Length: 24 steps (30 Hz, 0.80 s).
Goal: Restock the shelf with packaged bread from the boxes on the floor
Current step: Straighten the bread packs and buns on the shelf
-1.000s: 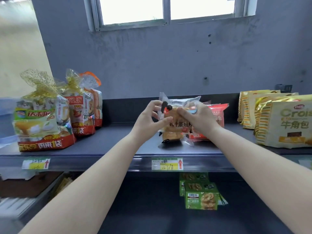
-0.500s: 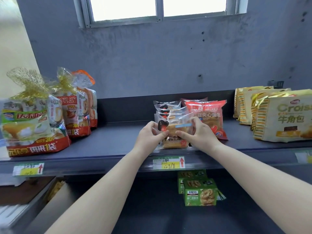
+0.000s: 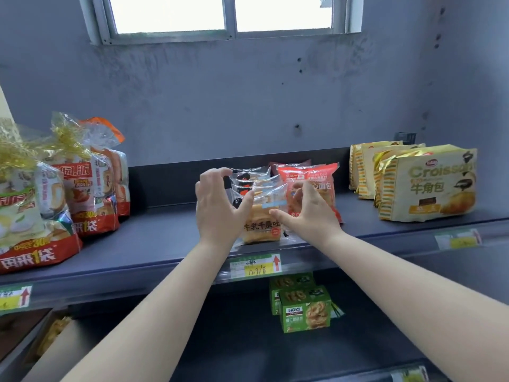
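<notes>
— What do we have around us, starting with the biggest?

— We face a grey-blue wall (image 3: 248, 106), scuffed and spotted, with a bright window (image 3: 225, 15) set high in it. Below runs the dark shelf (image 3: 154, 238), long and flat, with a low dark back panel. A second shelf level (image 3: 234, 348) sits under it.

— And on that top surface?

— At our left, large tied bread bags (image 3: 55, 188) with gold ribbon and red bands. At our right, yellow croissant packs (image 3: 424, 183) stand in a row. In the middle, a red bread packet (image 3: 319, 177) stands upright, just beside a row of clear ones.

— Where is the bread we are stocking?

— The clear bread packet (image 3: 261, 224) stands at the shelf's front edge, foremost in that row, directly above a yellow price tag (image 3: 256, 267).

— Our hands?

— Apart, one on each side. Our left hand (image 3: 217, 208) has curved fingers around the packet's left edge, thumb against its front. Our right hand (image 3: 311, 216) touches the right edge with thumb and fingertips. We cannot tell how firm either hold is.

— Anything smaller?

— Green boxes (image 3: 303, 310) on the lower level, and another price tag (image 3: 15, 297) far left.
</notes>
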{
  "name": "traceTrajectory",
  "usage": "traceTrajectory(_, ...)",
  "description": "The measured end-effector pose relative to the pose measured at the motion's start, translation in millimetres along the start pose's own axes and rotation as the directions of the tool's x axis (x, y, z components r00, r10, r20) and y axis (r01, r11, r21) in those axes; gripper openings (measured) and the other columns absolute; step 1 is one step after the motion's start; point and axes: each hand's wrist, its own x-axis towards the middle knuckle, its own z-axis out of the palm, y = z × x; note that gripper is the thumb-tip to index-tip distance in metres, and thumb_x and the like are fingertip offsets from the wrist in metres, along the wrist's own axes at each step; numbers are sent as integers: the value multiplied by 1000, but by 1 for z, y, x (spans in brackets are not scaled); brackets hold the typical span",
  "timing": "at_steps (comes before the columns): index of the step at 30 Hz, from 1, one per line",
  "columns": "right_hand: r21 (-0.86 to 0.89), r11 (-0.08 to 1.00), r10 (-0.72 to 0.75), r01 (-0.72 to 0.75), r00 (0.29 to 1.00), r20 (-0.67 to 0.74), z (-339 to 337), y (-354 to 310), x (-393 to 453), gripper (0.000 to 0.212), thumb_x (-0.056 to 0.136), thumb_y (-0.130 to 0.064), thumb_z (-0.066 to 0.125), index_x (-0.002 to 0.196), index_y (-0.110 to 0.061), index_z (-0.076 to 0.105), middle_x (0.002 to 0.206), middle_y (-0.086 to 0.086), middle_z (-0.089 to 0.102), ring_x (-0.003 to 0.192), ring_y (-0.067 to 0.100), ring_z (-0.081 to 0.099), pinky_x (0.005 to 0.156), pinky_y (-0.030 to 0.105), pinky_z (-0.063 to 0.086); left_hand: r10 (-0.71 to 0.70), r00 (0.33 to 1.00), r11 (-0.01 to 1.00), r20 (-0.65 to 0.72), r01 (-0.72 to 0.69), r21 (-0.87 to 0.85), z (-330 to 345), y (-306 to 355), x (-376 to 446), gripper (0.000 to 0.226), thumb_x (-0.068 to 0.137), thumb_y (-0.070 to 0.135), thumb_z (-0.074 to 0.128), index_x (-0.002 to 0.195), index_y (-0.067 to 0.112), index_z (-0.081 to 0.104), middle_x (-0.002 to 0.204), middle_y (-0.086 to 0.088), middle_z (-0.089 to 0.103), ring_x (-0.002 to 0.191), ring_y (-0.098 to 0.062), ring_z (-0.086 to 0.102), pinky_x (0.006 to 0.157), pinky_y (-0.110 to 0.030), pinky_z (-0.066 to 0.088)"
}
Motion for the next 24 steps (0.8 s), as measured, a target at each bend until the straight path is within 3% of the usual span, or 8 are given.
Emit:
traceTrajectory(4, -29, 998, -56, 53, 993, -105, -22, 2, -11, 56, 81, -39, 69, 124, -16, 41, 123, 0, 51, 98, 13, 54, 80, 32, 51, 165, 985, 983, 47, -160, -89, 12, 38, 3, 51, 75, 45, 49, 113, 11, 55, 115, -4, 55, 107, -20, 46, 91, -26, 32)
traceTrajectory(9, -118, 992, -70, 47, 978, -198, -61, 20, -22, 48, 80, -28, 71, 120, -14, 49, 115, 0, 53, 68, -2, 40, 61, 13, 35, 319, 923, 943, 216, -286, -167, 42, 82, -7, 42, 80, 38, 53, 115, 15, 54, 118, -1, 54, 112, -21, 46, 91, -27, 32)
traceTrajectory(12, -157, 988, -47, 4, 961, -272, -84, 36, -22, 41, 81, -26, 69, 116, -14, 52, 107, -5, 51, 65, -7, 34, 57, 13, 30, 317, 898, 945, 305, -271, -183, 63, 97, -13, 38, 86, 32, 59, 121, 18, 51, 127, 1, 52, 120, -20, 44, 99, -35, 37)
traceTrajectory(14, -162, 987, -39, -16, 943, -330, -99, 46, -16, 37, 81, -23, 69, 112, -13, 53, 104, -3, 53, 65, -1, 36, 57, 17, 31, 294, 898, 952, 327, -246, -181, 75, 104, -11, 38, 88, 31, 58, 123, 17, 49, 129, 1, 52, 122, -20, 45, 99, -34, 35)
traceTrajectory(17, -191, 982, -72, -2, 922, -380, -124, 65, -6, 29, 81, -18, 67, 107, -8, 55, 102, 1, 55, 68, 8, 37, 58, 20, 32, 246, 921, 958, 303, -182, -224, 94, 115, -4, 33, 88, 26, 58, 119, 15, 50, 122, 0, 55, 114, -21, 50, 95, -32, 38)
traceTrajectory(24, -202, 975, -162, 91, 915, -370, -191, 136, 34, 25, 83, -13, 62, 108, -9, 57, 100, -8, 47, 80, 9, 41, 72, 22, 35, 81, 955, 948, 284, 14, -319, 158, 156, 12, 27, 90, 25, 57, 114, 14, 51, 113, 3, 53, 103, -18, 52, 85, -30, 42)
